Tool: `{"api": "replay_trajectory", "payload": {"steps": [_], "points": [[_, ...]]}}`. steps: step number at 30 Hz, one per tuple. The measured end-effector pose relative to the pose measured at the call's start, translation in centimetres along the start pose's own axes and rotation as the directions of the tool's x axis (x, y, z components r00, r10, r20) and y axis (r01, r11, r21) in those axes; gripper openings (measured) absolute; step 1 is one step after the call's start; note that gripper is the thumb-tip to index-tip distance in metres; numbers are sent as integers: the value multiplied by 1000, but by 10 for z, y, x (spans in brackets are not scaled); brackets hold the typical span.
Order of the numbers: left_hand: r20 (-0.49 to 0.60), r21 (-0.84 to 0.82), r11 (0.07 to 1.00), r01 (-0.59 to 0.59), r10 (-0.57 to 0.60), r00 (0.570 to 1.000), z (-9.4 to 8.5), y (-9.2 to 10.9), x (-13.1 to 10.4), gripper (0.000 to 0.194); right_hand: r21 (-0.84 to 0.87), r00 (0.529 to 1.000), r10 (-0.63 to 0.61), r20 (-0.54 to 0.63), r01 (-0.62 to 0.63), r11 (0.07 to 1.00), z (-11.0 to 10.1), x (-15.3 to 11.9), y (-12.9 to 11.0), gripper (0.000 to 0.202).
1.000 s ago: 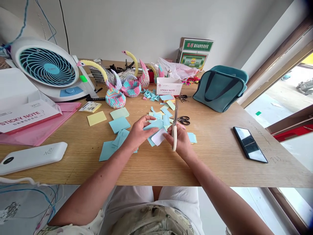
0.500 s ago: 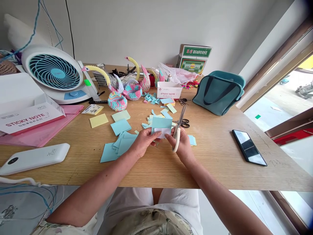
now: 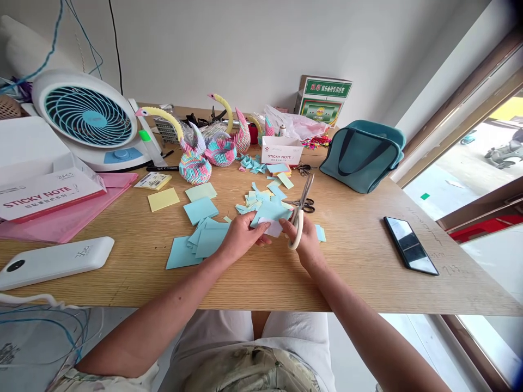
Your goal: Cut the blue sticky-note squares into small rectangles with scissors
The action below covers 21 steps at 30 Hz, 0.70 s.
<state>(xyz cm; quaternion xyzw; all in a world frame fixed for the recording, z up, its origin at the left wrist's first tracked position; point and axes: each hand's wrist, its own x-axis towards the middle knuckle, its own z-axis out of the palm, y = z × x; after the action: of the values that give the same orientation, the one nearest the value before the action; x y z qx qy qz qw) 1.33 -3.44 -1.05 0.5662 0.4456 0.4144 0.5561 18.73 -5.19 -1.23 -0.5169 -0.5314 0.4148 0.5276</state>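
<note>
My left hand (image 3: 244,234) pinches a light blue sticky note (image 3: 271,210) with a white piece (image 3: 270,226) lying over its lower part. Around the white handle of a pair of scissors (image 3: 304,196) my right hand (image 3: 305,242) is closed, its thumb and fingers also touching the note's right edge. The blades point up and away from me. Left of my left hand lies a pile of blue sticky notes (image 3: 209,239). Small cut paper strips (image 3: 249,204) are scattered just beyond the held note.
Black-handled scissors (image 3: 307,205) lie behind my right hand. Folded paper swans (image 3: 196,163), a sticky note box (image 3: 281,151) and a teal bag (image 3: 362,155) stand farther back. A phone (image 3: 411,245) is at right; a power bank (image 3: 57,262) and a fan (image 3: 92,120) are at left.
The blue note has turned and tilted in my fingers, so its corners now point differently. Both hands stay close together, and the scissors remain in my right hand.
</note>
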Motion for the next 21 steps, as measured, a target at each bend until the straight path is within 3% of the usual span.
{"api": "replay_trajectory", "payload": {"steps": [7,13,21], "points": [[-2,16,1000,-19,19,1000,0,2,0,33,8,1000,-3,18,3,1000,0,-3,-6,26],[-22,46,999,-16,17,1000,-1,4,-1,31,56,1000,5,11,-5,998,1,-1,-3,27],[22,-143,989,38,-35,999,-3,4,1,42,3,1000,3,-22,-3,1000,0,-1,-2,27]]}}
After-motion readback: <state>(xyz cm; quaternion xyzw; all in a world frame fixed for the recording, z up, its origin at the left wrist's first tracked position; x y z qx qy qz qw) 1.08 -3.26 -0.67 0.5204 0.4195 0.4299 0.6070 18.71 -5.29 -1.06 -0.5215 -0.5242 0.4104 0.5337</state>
